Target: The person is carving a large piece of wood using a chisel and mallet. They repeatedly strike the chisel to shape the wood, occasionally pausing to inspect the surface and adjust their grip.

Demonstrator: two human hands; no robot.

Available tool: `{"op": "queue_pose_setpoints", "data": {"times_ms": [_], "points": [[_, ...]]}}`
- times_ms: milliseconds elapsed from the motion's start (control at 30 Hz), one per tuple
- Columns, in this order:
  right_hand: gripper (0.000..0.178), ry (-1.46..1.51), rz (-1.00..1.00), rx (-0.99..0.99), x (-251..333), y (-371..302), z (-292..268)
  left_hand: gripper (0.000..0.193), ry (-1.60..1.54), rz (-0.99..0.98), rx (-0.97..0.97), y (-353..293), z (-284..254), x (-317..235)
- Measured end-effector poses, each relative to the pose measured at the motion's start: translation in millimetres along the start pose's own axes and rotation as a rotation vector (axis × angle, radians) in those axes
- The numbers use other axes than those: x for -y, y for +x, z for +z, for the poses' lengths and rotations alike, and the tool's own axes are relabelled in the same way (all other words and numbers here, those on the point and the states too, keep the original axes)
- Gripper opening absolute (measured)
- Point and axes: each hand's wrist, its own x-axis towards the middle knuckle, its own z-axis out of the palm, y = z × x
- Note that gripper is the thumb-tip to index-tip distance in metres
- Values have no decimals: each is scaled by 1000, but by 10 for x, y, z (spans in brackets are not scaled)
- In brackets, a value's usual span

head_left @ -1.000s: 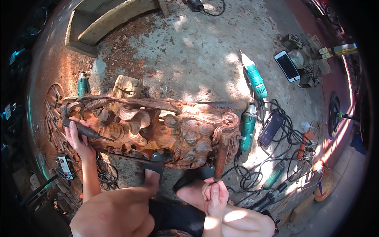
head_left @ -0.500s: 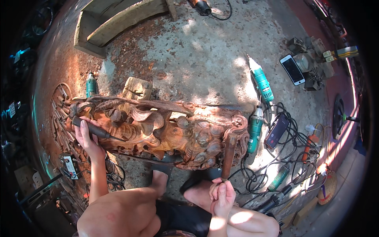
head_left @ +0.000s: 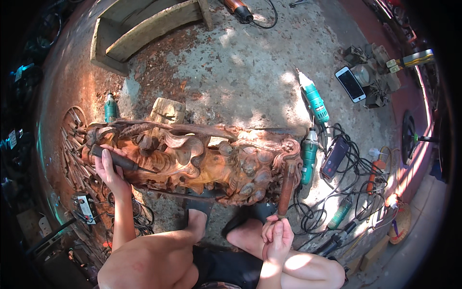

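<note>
A reddish-brown wood carving (head_left: 207, 164), deeply cut with curls and round knobs, lies lengthwise before my knees. At its left part, my left hand (head_left: 113, 176) is closed around the dark handle of a chisel (head_left: 118, 160). The chisel's thin blade points right, its tip at the carved surface. Below the carving's right end, my right hand (head_left: 278, 237) grips the narrow end of a club-shaped wooden mallet (head_left: 287, 190). The mallet's thick end extends away from me, overlapping the scrolled end of the carving; whether they touch, I cannot tell.
Green power tools (head_left: 310, 154) and tangled black cables (head_left: 353, 164) lie right of the carving, with a dark phone (head_left: 335, 158) among them. Farther right is a white phone (head_left: 350, 84). Many slim carving tools (head_left: 72, 154) lie at left. A wooden bench (head_left: 144, 41) stands at the far left.
The whole view has shifted slightly. Both hands appear a little farther right and lower, still holding the chisel and the mallet. The mallet looks a little more upright.
</note>
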Motion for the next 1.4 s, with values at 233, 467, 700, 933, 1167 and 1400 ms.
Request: {"op": "queue_pose_setpoints", "data": {"times_ms": [233, 467, 700, 933, 1167, 1400], "points": [[32, -29, -51, -36, 62, -55, 19, 22, -13, 0, -4, -13, 14, 16], [32, 42, -101, -63, 120, -199, 38, 22, 19, 5, -42, 1, 57, 6], [31, 34, -203, -56, 141, -316, -18, 18, -18, -5, 5, -3, 57, -3], [30, 28, -108, -29, 81, -290, 37, 16, -115, -30, 23, -3, 31, -19], [27, 36, -104, -41, 96, -229, 72, 19, -109, 9, -7, -19, 60, 15], [27, 60, -22, -39, 77, -202, 121, 20, -26, 34, -66, -32, 9, 80]]}}
